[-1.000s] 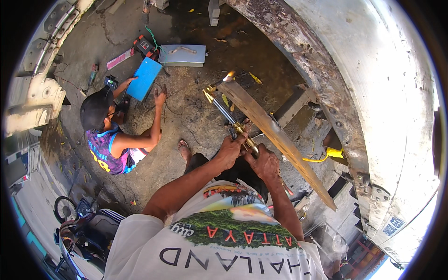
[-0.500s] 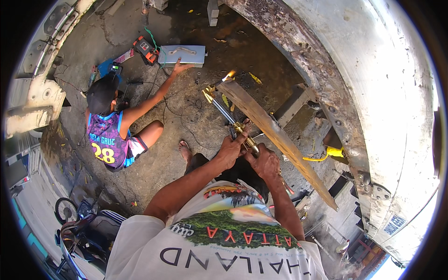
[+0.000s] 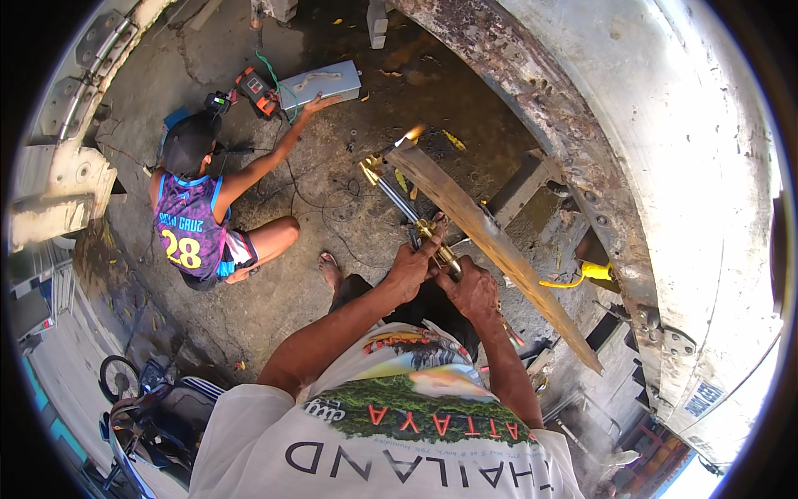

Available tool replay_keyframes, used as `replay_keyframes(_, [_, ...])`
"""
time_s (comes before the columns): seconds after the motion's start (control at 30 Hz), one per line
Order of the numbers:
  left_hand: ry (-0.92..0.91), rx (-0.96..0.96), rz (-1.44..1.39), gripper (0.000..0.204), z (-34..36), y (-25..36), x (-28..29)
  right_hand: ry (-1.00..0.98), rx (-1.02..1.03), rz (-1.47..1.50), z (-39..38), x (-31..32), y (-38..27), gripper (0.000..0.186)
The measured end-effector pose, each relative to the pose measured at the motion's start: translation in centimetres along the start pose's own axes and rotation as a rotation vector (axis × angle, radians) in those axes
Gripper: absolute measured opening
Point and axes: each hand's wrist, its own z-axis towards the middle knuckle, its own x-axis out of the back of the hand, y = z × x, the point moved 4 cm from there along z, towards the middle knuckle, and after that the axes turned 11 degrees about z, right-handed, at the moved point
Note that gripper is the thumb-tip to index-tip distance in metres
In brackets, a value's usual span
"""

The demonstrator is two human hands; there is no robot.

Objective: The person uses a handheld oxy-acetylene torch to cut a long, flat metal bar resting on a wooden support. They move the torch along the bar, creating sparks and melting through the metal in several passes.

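My left hand [image 3: 414,266] grips the valve section of a steel-and-brass cutting torch [image 3: 399,200], its fingers wrapped around it. Just right of it, my right hand [image 3: 470,287] is closed on the brass rear handle. The torch head reaches up to the upper end of a long wooden plank [image 3: 490,241], where a small yellow flame [image 3: 413,134] burns; whether head and plank touch, I cannot tell. The plank lies diagonally beside the torch and both hands, sloping down to the right. My forearms come in from the lower edge.
A co-worker [image 3: 189,224] sits on the concrete at left, one arm stretched to a silver metal case [image 3: 320,83] beside an orange-black machine [image 3: 255,87] and cables. Curved metal structure [image 3: 690,166] arches over the right; hinged metal [image 3: 83,175] is at far left. A motorcycle [image 3: 154,424] stands lower left.
The co-worker has let go of the blue board and stretched an arm to the metal case, which has shifted slightly and tilted. My hands, torch and plank look nearly the same.
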Motion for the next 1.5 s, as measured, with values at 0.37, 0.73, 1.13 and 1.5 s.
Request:
replay_keyframes(0.37, [0.006, 0.008, 0.006, 0.033, 0.0, -0.2, 0.3, -0.026, -0.012, -0.01, 0.0, -0.1, -0.1, 0.05])
replay_keyframes(0.73, [-0.021, 0.006, 0.003, 0.034, 0.1, -0.3, 0.2, -0.021, 0.0, -0.009, 0.1, -0.1, 0.1, 0.049])
replay_keyframes(1.13, [-0.002, 0.01, -0.022, 0.032, 0.4, -0.7, 0.2, -0.054, -0.028, -0.022, 0.1, 0.1, -0.1, 0.054])
replay_keyframes(1.5, [-0.049, -0.008, -0.025, 0.037, 0.7, -1.0, 0.3, -0.031, -0.004, -0.023, 0.0, 0.0, 0.0, 0.054])
